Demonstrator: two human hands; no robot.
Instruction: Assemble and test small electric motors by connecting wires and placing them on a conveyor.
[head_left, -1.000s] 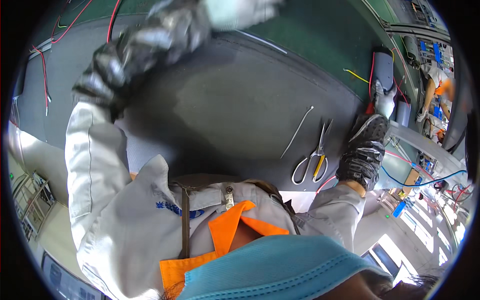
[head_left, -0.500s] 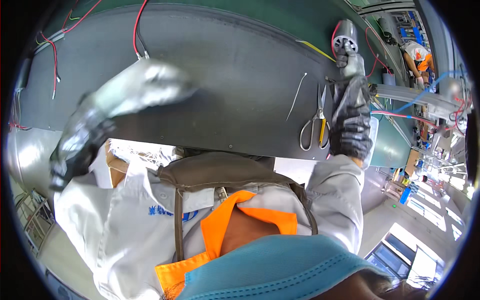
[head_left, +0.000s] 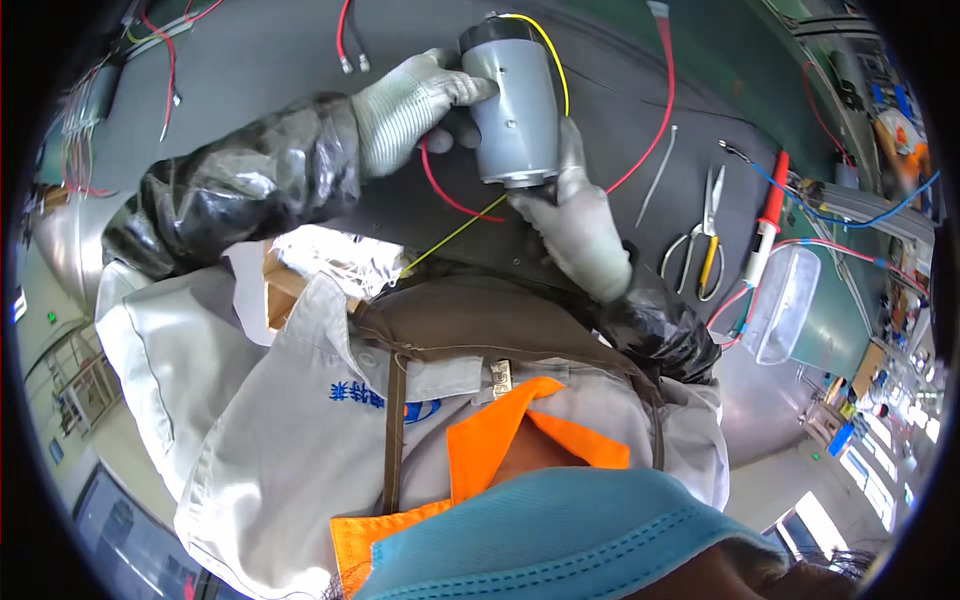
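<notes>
A grey cylindrical motor [head_left: 513,115] with a black end cap is held between my two gloved hands above the dark worktop. My left hand [head_left: 410,108] grips its left side, thumb on the casing, other fingers partly hidden behind. At the near end, my right hand [head_left: 580,225] is closed around the lower right edge. A yellow wire [head_left: 552,50] curves from the cap down the motor's right side, and a yellow strand runs on below it toward me. Red wire [head_left: 440,185] shows below my left hand; another red wire [head_left: 668,95] arcs off to the right.
Scissors [head_left: 707,235] and a white cable tie [head_left: 656,176] lie to my right. Past them are a red-handled tool [head_left: 770,215] with a cord and a clear tray [head_left: 785,308]. An open carton [head_left: 282,290] of white strips sits near my body. Another wired motor [head_left: 98,98] stands far left.
My right hand has brought the motor from the far right to the middle in front of me. My left hand, empty before, has taken hold of its left side.
</notes>
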